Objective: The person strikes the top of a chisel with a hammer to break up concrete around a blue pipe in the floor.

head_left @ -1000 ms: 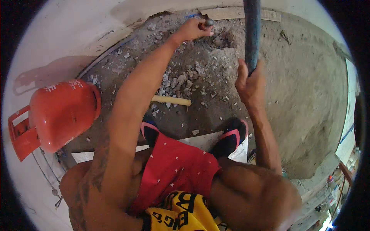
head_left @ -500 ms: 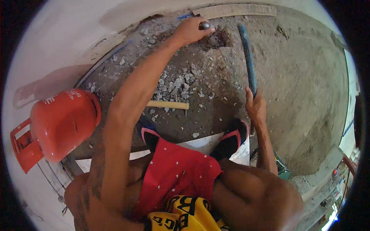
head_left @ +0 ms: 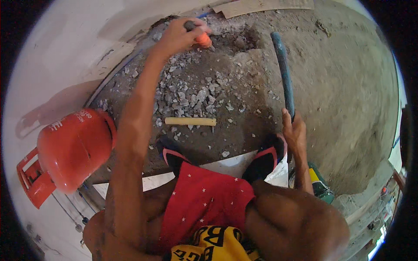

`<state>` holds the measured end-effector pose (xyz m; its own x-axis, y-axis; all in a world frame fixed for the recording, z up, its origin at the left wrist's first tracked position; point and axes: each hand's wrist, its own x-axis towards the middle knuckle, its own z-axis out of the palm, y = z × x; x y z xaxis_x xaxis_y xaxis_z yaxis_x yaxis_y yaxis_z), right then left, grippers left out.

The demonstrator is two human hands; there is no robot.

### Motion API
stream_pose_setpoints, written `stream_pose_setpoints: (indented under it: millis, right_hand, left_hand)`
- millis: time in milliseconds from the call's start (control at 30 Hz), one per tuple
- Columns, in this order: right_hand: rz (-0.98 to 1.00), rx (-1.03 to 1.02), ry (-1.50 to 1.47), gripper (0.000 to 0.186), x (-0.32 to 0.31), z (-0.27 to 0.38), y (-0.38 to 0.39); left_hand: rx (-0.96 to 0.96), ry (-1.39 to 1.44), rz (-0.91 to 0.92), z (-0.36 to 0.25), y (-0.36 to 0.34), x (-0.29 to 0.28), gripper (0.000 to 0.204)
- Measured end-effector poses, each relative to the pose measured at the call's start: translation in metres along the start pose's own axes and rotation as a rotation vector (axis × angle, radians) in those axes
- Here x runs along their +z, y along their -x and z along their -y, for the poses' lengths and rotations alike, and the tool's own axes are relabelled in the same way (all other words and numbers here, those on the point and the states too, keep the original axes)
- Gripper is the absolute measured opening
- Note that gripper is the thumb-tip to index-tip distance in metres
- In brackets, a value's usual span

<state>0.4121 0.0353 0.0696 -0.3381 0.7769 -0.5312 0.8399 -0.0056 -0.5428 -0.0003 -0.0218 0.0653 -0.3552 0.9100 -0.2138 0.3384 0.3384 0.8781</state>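
Note:
My left hand (head_left: 176,39) is closed round a chisel (head_left: 203,40) with an orange grip. Its dark rounded end sticks out above the fist, and its metal tip points down to the right at the broken ground. Beside the tip lies a shallow rough hole (head_left: 244,40) in the grey floor. My right hand (head_left: 294,132) grips the near end of a long blue-grey bar (head_left: 283,71), whose far end reaches forward, right of the hole. Grey stone chips (head_left: 198,95) lie scattered between my arms.
A red gas cylinder (head_left: 78,145) lies tilted by the wall on the left. A short yellow stick (head_left: 190,121) rests in front of my feet. A flat board (head_left: 265,6) lies at the far edge. Beside my right forearm is a green and yellow object (head_left: 321,185).
My left hand has moved left and a little nearer with the chisel, away from the hole, and the chisel is now tilted. The right hand keeps its hold on the bar, slightly lower in view.

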Motion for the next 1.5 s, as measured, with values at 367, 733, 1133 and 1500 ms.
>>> stream_pose_setpoints:
  millis: [367,733,1133,1500]
  right_hand:
    - [0.027,-0.08,0.074,0.046,-0.004,0.017,-0.002]
    - [0.085,-0.103,0.108,0.043,-0.008,0.053,0.005]
    - [0.009,-0.516,0.283,0.04,0.01,0.095,-0.023]
    - [-0.195,-0.522,0.07,0.041,-0.006,0.111,-0.008]
  left_hand:
    - [0.069,-0.094,0.086,0.0,-0.013,0.008,0.024]
    - [0.239,0.041,-0.137,0.025,0.014,0.076,0.035]
    - [0.134,-0.086,0.01,0.015,-0.007,0.069,0.038]
    - [0.074,0.059,-0.014,0.002,-0.007,0.087,0.021]
